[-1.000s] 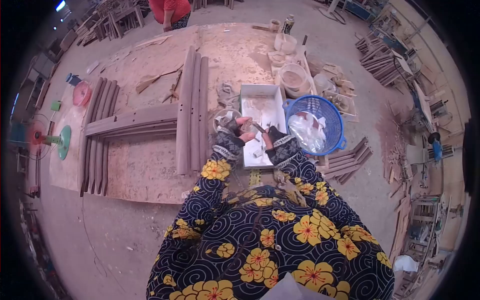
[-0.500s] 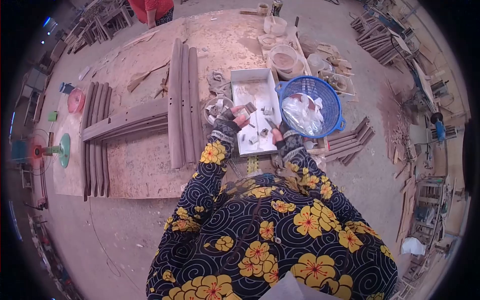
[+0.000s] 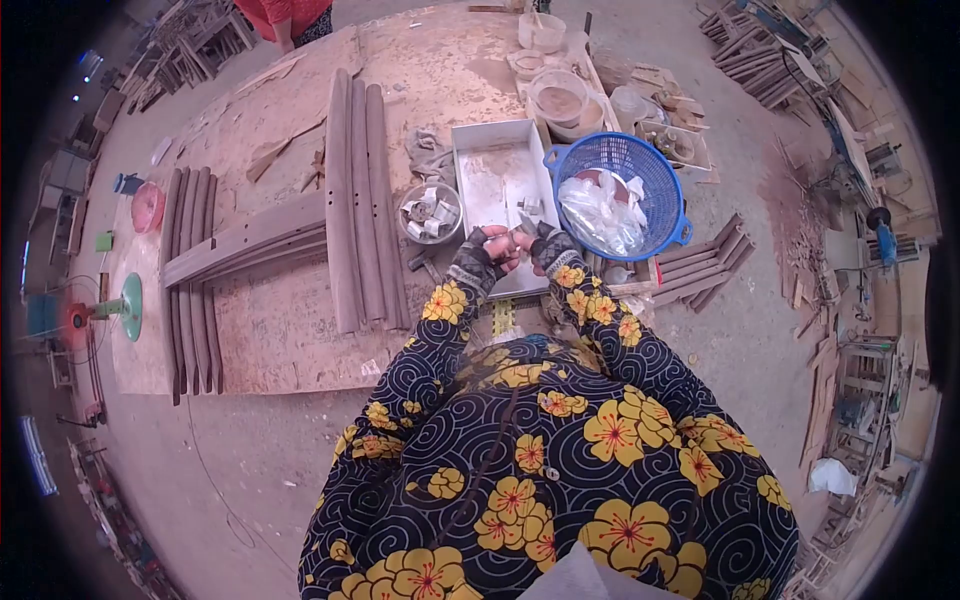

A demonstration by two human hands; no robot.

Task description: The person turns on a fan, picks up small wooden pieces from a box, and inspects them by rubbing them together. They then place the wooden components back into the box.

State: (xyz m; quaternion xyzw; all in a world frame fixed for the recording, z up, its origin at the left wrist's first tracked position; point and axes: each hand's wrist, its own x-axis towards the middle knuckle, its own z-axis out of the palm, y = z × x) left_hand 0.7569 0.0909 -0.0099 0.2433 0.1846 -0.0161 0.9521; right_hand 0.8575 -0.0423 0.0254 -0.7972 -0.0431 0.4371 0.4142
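My left hand (image 3: pixel 497 246) and my right hand (image 3: pixel 535 247), both in fingerless patterned gloves, meet over the near end of a shallow white box (image 3: pixel 488 165). Their fingers are closed and pinch at something small between them, too small and covered to name. Inside the box, a small pale piece (image 3: pixel 530 206) shows just beyond my fingers; the near part of the box is hidden by my hands. Left of the box stands a clear round tub (image 3: pixel 428 241) with crumpled scraps in it. A blue plastic basket (image 3: pixel 665 190) holding clear plastic bags is close on the right.
Long brown wooden pieces (image 3: pixel 343 210) lie across the table, with more slats (image 3: pixel 195 285) further left. Plastic tubs (image 3: pixel 560 97) stand behind the box. Short wooden lengths (image 3: pixel 705 262) are at the right. A green fan (image 3: pixel 131 307) and a person in red (image 3: pixel 283 15) appear at the far side.
My hands were apart over the box, the left with a small greyish piece; now they have come together nearer my body. The tub on the left is uncovered.
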